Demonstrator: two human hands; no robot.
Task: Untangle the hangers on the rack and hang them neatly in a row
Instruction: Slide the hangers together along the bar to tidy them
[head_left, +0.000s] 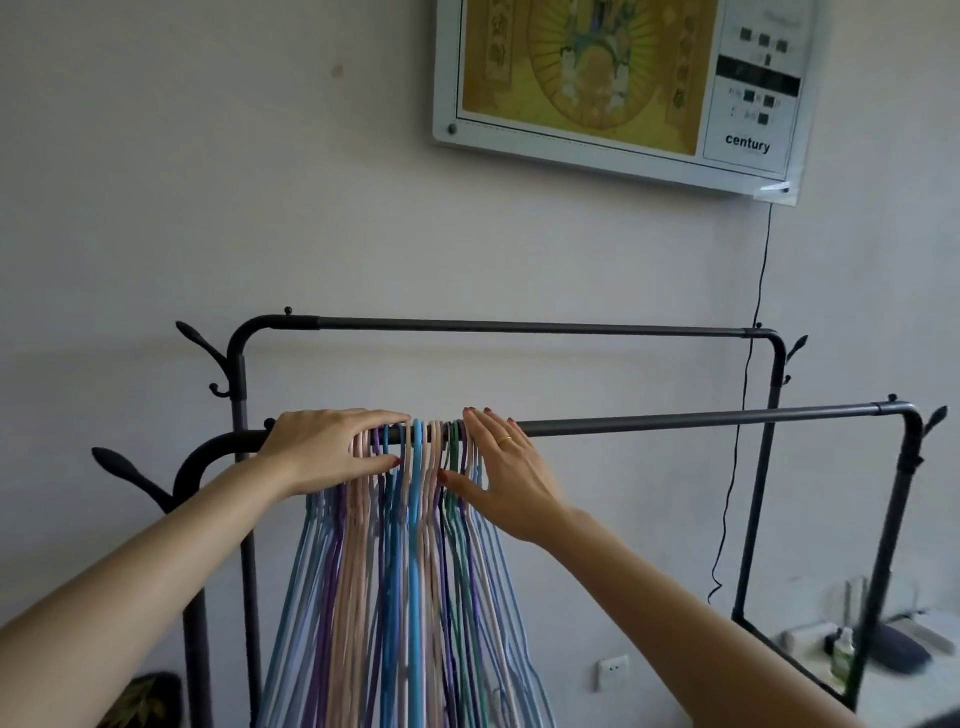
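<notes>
While the two hands flank it, a tight bunch of thin hangers (415, 545) in blue, purple, pink, beige and green hangs from the front rail (675, 420) of a dark metal garment rack (906, 467), gathered toward the rail's left end. Their hooks sit packed side by side on the bar between the hands, and their wire bodies fan downward until the bottom edge of the view cuts them off.

The left hand (332, 447) rests over the rail at the left side of the bunch, fingers stretched along the top of the hooks and thumb reaching underneath toward the necks; whether it truly clamps any hanger is hard to tell, since the hooks hide behind the fingers. The right hand (506, 475) lies flat and relaxed against the right side of the bunch, fingers straight and pointing up to the rail, thumb touching the necks. A gold ring (505, 441) shows on one finger.

Behind stands the rack's back rail (519, 326), bare. On the wall hangs a framed digital calendar clock (618, 88) reading "century", its top cut off, with a thin black cable (748, 364) dropping down. At lower right, a small bottle (842, 660) and blurred items sit on a white surface.
</notes>
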